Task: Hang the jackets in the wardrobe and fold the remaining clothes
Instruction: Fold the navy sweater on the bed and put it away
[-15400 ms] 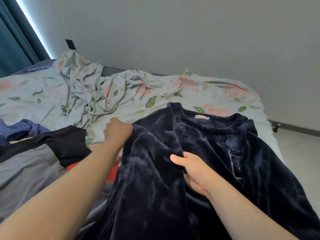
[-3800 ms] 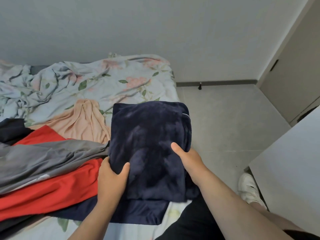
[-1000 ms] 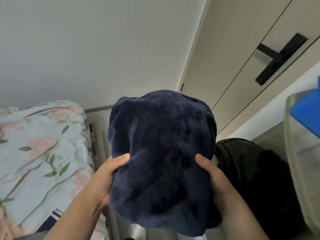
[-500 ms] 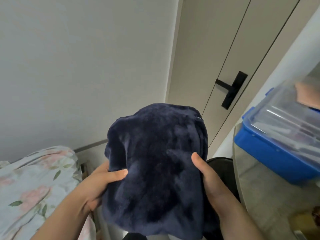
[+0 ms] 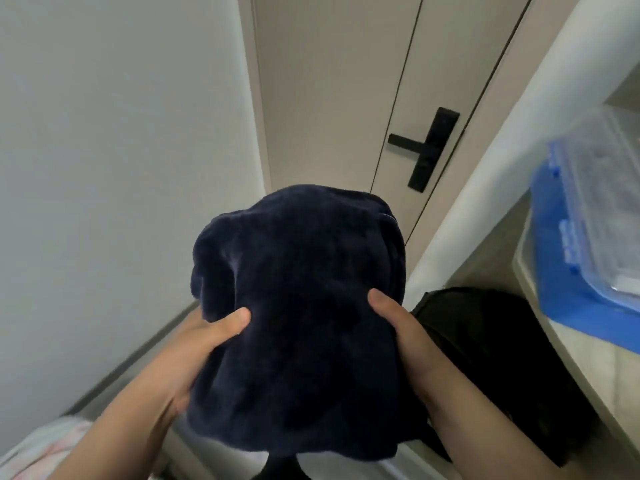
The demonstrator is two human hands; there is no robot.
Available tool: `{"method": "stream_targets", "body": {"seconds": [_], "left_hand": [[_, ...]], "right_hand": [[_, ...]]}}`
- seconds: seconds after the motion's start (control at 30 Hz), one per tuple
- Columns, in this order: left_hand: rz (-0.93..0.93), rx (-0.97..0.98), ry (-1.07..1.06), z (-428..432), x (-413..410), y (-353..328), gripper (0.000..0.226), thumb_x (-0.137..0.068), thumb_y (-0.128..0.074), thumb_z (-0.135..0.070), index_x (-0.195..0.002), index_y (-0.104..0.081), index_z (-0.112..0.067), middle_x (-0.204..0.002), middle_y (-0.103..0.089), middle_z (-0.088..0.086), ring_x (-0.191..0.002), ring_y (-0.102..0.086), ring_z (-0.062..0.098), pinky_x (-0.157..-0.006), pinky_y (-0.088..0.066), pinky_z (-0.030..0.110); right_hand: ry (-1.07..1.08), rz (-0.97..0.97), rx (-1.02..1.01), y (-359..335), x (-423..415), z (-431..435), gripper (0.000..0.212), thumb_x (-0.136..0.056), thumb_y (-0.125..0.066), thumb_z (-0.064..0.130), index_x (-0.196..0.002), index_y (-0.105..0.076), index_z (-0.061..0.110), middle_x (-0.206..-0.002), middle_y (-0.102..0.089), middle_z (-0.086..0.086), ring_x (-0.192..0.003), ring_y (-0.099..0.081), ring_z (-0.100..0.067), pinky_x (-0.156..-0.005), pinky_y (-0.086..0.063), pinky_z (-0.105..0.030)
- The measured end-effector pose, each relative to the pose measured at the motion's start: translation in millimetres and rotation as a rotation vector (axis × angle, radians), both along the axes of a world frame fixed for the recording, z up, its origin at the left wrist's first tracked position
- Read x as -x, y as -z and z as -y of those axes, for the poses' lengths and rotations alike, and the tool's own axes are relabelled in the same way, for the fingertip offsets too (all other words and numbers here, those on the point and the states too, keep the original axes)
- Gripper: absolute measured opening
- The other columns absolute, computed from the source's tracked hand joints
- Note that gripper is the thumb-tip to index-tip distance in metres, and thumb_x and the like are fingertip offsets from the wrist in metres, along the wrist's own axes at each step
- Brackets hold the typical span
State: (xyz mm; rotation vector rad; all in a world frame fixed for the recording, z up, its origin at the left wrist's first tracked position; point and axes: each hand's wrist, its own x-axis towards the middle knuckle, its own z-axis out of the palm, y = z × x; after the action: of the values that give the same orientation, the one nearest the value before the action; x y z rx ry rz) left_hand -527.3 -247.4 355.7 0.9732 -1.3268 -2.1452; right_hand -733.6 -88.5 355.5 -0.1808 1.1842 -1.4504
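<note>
Here, folded navy garment (image 5: 298, 306) held up, both hands (image 5: 194, 344) gripping

Place: home bedroom.
Bedding: floral bed linen (image 5: 45, 445), bottom-left corner.
Door: pale flush door (image 5: 332, 81) with black lever handle (image 5: 424, 148).
Storage: blue lidded plastic box (image 5: 588, 237) on light shelf (image 5: 568, 368).
Walls: plain painted wall (image 5: 114, 133).

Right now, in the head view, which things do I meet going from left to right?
Left hand → folded navy garment, held by both hands → right hand → black door handle → blue plastic box.
</note>
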Motion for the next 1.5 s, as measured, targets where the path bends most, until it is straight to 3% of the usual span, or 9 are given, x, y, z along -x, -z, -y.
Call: {"method": "stream_targets", "body": {"seconds": [0.27, 0.47, 0.7, 0.8, 1.1, 1.2, 1.27, 1.4, 1.5], "left_hand": [[0.055, -0.018, 0.217, 47.0, 51.1, -13.5, 0.086, -0.043, -0.094, -0.051, -0.119, -0.063, -0.026, -0.111, -0.073, 0.009, -0.1, -0.072, 0.026, -0.067, -0.06, 0.032], [0.046, 0.005, 0.265, 36.2, 80.8, -21.9, 0.053, -0.069, -0.077, -0.048, -0.118, -0.064, -0.034, -0.113, -0.073, 0.003, -0.102, -0.071, 0.02, -0.067, -0.059, 0.026], [0.082, 0.13, 0.375, 33.2, 104.4, -27.7, 0.05, -0.061, -0.077, -0.069, -0.102, -0.072, -0.041, -0.111, -0.074, 0.002, -0.101, -0.071, 0.017, -0.066, -0.059, 0.022], [0.11, 0.143, 0.477, 39.1, 119.8, -23.0, 0.051, -0.07, -0.069, -0.065, -0.114, -0.066, -0.037, -0.114, -0.073, 0.002, -0.102, -0.071, 0.018, -0.066, -0.059, 0.024], [0.102, 0.03, 0.824, 31.3, 166.5, -2.9, 0.034, -0.064, -0.071, -0.049, -0.096, -0.076, -0.038, -0.107, -0.075, 0.002, -0.095, -0.073, 0.021, -0.07, -0.059, 0.035], [0.111, 0.001, 0.921, 29.7, 163.3, 9.1, 0.035, -0.058, -0.072, -0.044, -0.09, -0.079, -0.031, -0.099, -0.077, 0.004, -0.085, -0.075, 0.023, -0.057, -0.059, 0.03], [0.122, -0.036, 0.986, 23.6, 156.1, 15.5, 0.038, -0.056, -0.076, -0.044, -0.092, -0.078, -0.036, -0.103, -0.076, 0.004, -0.09, -0.074, 0.025, -0.062, -0.059, 0.034], [0.105, -0.039, 1.139, -1.8, 141.3, 31.5, 0.053, -0.059, -0.077, -0.032, -0.111, -0.073, -0.025, -0.107, -0.075, 0.004, -0.094, -0.073, 0.021, -0.066, -0.059, 0.031], [0.126, -0.078, 1.292, -39.5, 131.0, 31.1, 0.04, -0.057, -0.077, -0.029, -0.097, -0.079, -0.023, -0.1, -0.076, 0.008, -0.088, -0.074, 0.024, -0.058, -0.058, 0.028]], "right_hand": [[0.242, -0.176, -0.088, -14.3, 16.2, 6.1, 0.082, -0.062, -0.078, 0.058, -0.132, -0.061, 0.019, -0.121, -0.07, -0.006, -0.112, -0.067, -0.025, -0.101, -0.048, -0.044], [0.306, -0.191, -0.014, -23.2, 28.7, -11.5, 0.069, -0.07, -0.074, 0.051, -0.131, -0.061, 0.02, -0.119, -0.072, -0.003, -0.108, -0.069, -0.02, -0.079, -0.059, -0.027], [0.384, -0.215, 0.008, -21.9, 36.4, -22.8, 0.069, -0.068, -0.076, 0.053, -0.129, -0.062, 0.025, -0.117, -0.073, 0.002, -0.107, -0.069, -0.017, -0.09, -0.053, -0.035], [0.483, -0.206, -0.012, -19.2, 31.1, -31.2, 0.077, -0.058, -0.083, 0.059, -0.127, -0.063, 0.031, -0.119, -0.072, 0.004, -0.109, -0.069, -0.017, -0.097, -0.052, -0.039], [0.933, -0.144, -0.002, -25.6, -22.6, -58.9, 0.031, -0.072, -0.079, 0.043, -0.102, -0.075, 0.038, -0.112, -0.074, -0.002, -0.101, -0.072, -0.019, -0.071, -0.058, -0.023], [1.02, -0.163, -0.039, -25.7, -53.1, -64.7, 0.041, -0.067, -0.081, 0.046, -0.107, -0.074, 0.037, -0.115, -0.073, -0.002, -0.105, -0.071, -0.02, -0.076, -0.058, -0.025], [1.065, -0.166, -0.059, -23.9, -77.9, -70.8, 0.058, -0.062, -0.086, 0.051, -0.116, -0.07, 0.036, -0.12, -0.071, -0.002, -0.11, -0.069, -0.022, -0.081, -0.058, -0.029], [1.212, -0.138, -0.03, -20.1, -137.5, -87.7, 0.055, -0.069, -0.085, 0.047, -0.12, -0.069, 0.033, -0.128, -0.067, -0.006, -0.117, -0.064, -0.027, -0.088, -0.056, -0.034], [1.402, -0.117, -0.084, -18.1, -184.6, -105.9, 0.064, -0.068, -0.085, 0.045, -0.125, -0.067, 0.023, -0.127, -0.067, -0.01, -0.117, -0.064, -0.03, -0.091, -0.055, -0.037]]}}
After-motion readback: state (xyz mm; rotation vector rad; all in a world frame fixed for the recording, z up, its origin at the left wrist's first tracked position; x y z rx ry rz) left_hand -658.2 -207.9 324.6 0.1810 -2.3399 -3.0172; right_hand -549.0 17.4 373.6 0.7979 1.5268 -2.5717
